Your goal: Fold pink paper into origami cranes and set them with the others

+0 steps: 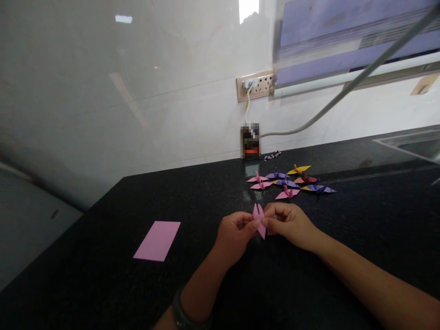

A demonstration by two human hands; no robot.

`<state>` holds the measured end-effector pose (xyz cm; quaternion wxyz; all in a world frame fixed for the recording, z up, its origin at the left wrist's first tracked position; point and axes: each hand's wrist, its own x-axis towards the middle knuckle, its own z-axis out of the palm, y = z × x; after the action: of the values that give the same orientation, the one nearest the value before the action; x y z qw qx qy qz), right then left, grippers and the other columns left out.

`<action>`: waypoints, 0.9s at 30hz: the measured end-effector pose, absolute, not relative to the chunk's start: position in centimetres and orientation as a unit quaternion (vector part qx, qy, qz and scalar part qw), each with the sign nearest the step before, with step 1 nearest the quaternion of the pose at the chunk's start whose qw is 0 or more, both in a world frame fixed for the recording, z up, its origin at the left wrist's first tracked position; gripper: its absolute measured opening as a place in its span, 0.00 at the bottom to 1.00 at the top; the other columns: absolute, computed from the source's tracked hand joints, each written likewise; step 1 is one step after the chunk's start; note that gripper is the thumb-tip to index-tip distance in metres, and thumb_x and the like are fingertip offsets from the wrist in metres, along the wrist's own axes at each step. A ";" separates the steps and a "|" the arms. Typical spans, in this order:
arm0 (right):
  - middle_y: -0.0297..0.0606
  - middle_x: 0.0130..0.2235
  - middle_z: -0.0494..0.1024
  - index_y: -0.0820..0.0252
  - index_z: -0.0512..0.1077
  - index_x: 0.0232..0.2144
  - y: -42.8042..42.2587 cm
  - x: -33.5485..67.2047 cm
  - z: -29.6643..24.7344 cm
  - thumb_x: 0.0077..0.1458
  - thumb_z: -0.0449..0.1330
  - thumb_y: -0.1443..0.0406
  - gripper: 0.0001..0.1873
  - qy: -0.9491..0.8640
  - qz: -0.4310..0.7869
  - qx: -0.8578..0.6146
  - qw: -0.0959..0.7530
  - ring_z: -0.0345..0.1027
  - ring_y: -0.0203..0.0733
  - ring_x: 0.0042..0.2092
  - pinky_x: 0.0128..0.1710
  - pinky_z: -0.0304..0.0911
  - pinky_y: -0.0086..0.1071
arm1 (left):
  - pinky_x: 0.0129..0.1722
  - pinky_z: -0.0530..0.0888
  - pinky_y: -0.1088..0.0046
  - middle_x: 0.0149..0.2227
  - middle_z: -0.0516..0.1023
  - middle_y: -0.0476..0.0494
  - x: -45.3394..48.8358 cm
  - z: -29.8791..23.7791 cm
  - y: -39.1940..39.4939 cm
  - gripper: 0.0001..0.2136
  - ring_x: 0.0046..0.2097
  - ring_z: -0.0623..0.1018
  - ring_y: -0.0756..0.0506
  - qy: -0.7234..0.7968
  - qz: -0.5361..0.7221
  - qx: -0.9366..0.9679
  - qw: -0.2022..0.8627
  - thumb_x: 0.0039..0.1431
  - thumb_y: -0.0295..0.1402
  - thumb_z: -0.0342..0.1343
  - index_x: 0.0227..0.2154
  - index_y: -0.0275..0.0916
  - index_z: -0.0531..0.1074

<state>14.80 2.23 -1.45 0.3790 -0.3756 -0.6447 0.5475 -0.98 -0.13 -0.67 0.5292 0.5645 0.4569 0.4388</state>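
Note:
Pinched between both my hands is a small piece of folded pink origami paper (260, 214), narrow and diamond-like, with two slim points at its far end and one point toward me. My left hand (237, 231) closes thumb and fingers on its left edge. On the right edge, my right hand (287, 224) grips it the same way. Fingertips cover part of its middle. Just beyond my hands lie several folded paper cranes, among them a pink crane (288, 193), a purple crane (319, 189) and a yellow crane (299, 170).
A sheet of pink paper (158, 240) lies flat on the black countertop (103, 229) to the left. Against the wall stands a pixelated object (250, 142) with a grey cable (309, 124). A beaded string (272, 156) lies beside it. A wall socket (256, 86) is above.

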 end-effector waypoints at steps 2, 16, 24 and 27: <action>0.30 0.20 0.66 0.62 0.65 0.23 2.4 14.8 -1.5 0.44 0.58 0.60 0.10 -0.637 0.552 -0.376 0.384 0.58 0.29 0.21 0.20 0.55 0.24 | 0.27 0.68 0.76 0.23 0.72 0.46 -1.1 -0.9 0.0 0.09 0.26 0.71 0.51 0.460 0.439 0.568 0.524 0.47 0.36 0.53 0.25 0.34 0.69; 0.31 0.21 0.64 0.62 0.64 0.20 1.8 14.4 -1.1 0.48 0.54 0.58 0.14 -0.700 0.495 -0.369 0.359 0.57 0.31 0.23 0.22 0.54 0.25 | 0.26 0.65 0.77 0.23 0.71 0.47 -1.3 -1.1 -0.2 0.10 0.26 0.69 0.50 0.473 0.409 0.653 0.426 0.50 0.36 0.50 0.23 0.35 0.68; 0.32 0.22 0.66 0.62 0.67 0.24 1.9 14.5 -0.9 0.48 0.54 0.56 0.14 -0.685 0.528 -0.359 0.352 0.58 0.32 0.23 0.23 0.56 0.25 | 0.26 0.65 0.76 0.23 0.70 0.48 -1.4 -1.0 0.0 0.09 0.25 0.68 0.51 0.451 0.435 0.610 0.485 0.50 0.35 0.49 0.25 0.34 0.68; 0.33 0.23 0.66 0.62 0.66 0.23 1.9 14.6 -1.0 0.48 0.54 0.58 0.12 -0.695 0.495 -0.372 0.364 0.58 0.32 0.24 0.23 0.56 0.25 | 0.27 0.65 0.76 0.22 0.69 0.48 -1.4 -1.1 0.1 0.09 0.25 0.68 0.52 0.453 0.442 0.604 0.484 0.50 0.35 0.49 0.24 0.34 0.68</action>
<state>14.55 1.94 -0.96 0.3644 -0.3722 -0.6955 0.4950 -1.42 0.09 -1.08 0.4844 0.6044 0.4528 0.4416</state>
